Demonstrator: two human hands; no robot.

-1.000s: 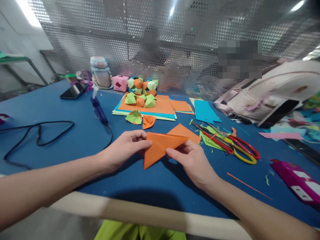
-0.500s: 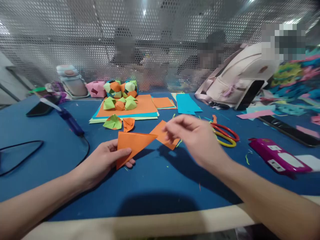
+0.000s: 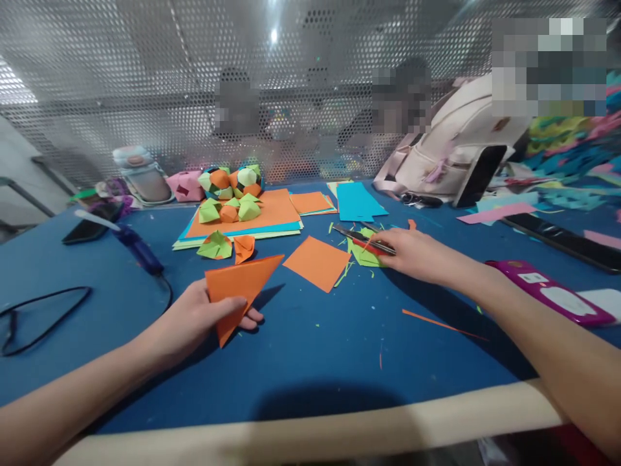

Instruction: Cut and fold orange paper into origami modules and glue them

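Note:
My left hand (image 3: 201, 310) pinches an orange folded paper triangle (image 3: 242, 285) between thumb and fingers, just above the blue table. Farther right, my right hand (image 3: 417, 252) is closed around the scissors (image 3: 366, 241). Their dark blades point left over some light green paper (image 3: 367, 254); the handles are mostly hidden under the hand. Between the hands an orange paper square (image 3: 317, 264) lies flat. Behind the triangle sit a green folded piece (image 3: 216, 245) and a small orange folded piece (image 3: 244, 247).
Stacked coloured sheets (image 3: 272, 210) carry folded paper units. Blue paper (image 3: 359, 202) lies near the mesh wall. At left is a glue gun (image 3: 138, 249) with its cord; at right, a purple device (image 3: 553, 294), a phone (image 3: 567, 243) and a backpack (image 3: 436, 155). A thin orange strip (image 3: 441, 323) lies in front.
My right hand has moved right and down from beside the triangle and closed on the scissors. My left hand still holds the triangle, slightly lower and farther left. The orange strip now shows on the table.

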